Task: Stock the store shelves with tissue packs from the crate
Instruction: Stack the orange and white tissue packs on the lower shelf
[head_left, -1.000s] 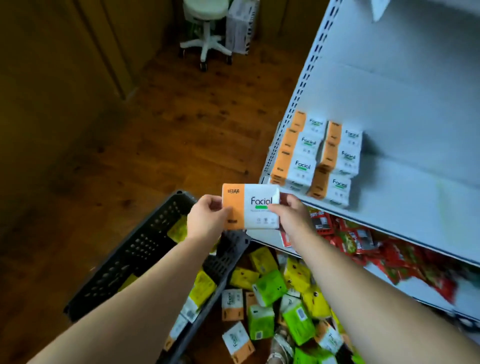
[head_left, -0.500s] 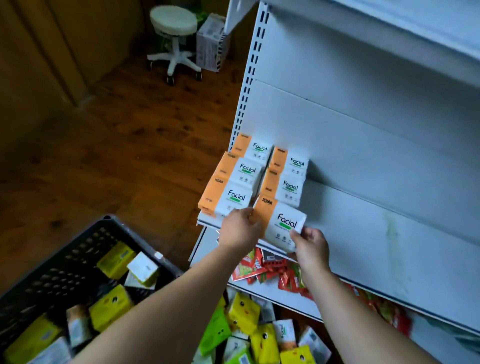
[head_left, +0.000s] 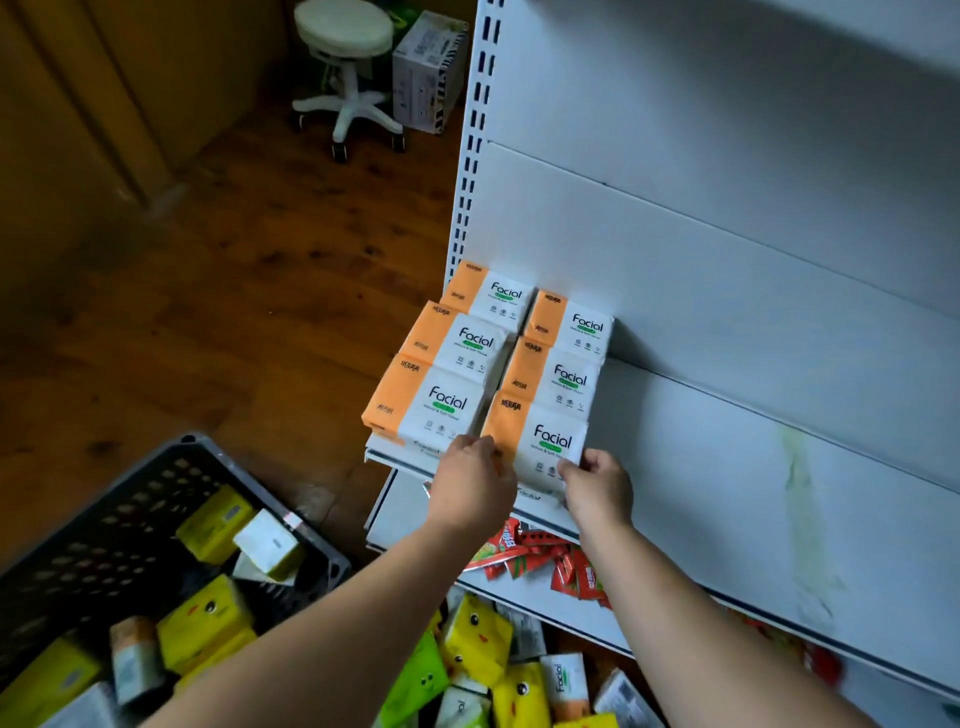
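Gripping the front tissue pack (head_left: 543, 441) on the shelf (head_left: 701, 467), I've got my left hand (head_left: 470, 486) curled round its orange end and right hand (head_left: 597, 491) pinching the white corner.

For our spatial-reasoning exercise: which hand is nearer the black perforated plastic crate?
Left. Both hold the orange-and-white tissue pack; the left hand is up and right of the black perforated plastic crate, the right hand farther right.
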